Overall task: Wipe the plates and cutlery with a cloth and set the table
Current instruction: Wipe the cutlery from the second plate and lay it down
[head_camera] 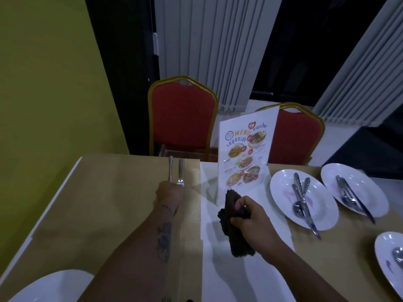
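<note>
The left half of the bench (104, 205) lies bare apart from two pieces of cutlery (175, 171) at its far edge and a plate (50, 286) at the near corner. The upright menu stand (244, 149) blocks the middle far side. Three plates (303, 199) holding cutlery crowd the right.

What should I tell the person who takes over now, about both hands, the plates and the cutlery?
Left hand: holds two pieces of cutlery at the far place setting, handles pointing away.
Right hand: grips the dark cloth above the table.
Right side: two plates with cutlery piled on them, a third plate with a spoon.
Near left: one plate.
Left to do: apparently the right-side plates and cutlery.
</note>
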{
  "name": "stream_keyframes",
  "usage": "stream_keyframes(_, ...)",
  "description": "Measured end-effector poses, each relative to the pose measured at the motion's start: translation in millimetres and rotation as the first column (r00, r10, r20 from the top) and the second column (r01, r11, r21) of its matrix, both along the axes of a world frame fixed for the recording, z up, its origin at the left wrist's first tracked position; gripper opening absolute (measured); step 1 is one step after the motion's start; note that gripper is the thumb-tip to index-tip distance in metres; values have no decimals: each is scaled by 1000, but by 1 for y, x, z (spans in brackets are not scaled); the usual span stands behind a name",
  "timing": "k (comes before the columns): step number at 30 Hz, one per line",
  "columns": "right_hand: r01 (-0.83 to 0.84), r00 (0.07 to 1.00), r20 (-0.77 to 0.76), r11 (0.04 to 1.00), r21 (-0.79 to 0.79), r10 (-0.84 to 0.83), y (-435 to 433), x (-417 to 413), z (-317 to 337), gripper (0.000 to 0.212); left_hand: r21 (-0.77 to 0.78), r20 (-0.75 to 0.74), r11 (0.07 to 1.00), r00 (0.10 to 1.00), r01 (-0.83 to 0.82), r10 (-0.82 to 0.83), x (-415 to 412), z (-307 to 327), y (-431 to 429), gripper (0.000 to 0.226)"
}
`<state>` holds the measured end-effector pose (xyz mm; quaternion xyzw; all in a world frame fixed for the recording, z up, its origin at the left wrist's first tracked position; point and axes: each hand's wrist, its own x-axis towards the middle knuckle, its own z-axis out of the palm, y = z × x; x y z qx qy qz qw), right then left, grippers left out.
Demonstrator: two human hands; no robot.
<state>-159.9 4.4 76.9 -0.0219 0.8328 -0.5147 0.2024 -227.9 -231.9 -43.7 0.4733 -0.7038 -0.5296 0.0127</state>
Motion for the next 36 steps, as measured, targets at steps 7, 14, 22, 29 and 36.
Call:
stream_keyframes(7, 7, 999, 45, 1000, -5, -7, 7, 4, -4, 24, -44, 8, 999, 1000, 5, -4, -1, 7, 6, 45)
stream_keyframes(14, 0, 998, 69, 1000, 8, 0, 13, 13, -8, 18, -68, -1, 998, 1000, -12, 12, 10, 14, 13, 46)
stream_keyframes(22, 15, 999, 42, 999, 36, -16, 30, 23, -6, 24, -82, 12, 996, 999, -33, 34, 19, 22, 22, 38)
stream_keyframes(29, 75, 996, 44, 997, 2, -75, 57, 22, -6, 24, 35, 54, 999, 998, -30, 28, 51, 33, 56, 26)
stream_keyframes(36, 212, 973, 121, 969, -130, -197, 115, 15, -5, 14, 325, -26, 946, 1000, 15, -6, 82, 53, 152, 14)
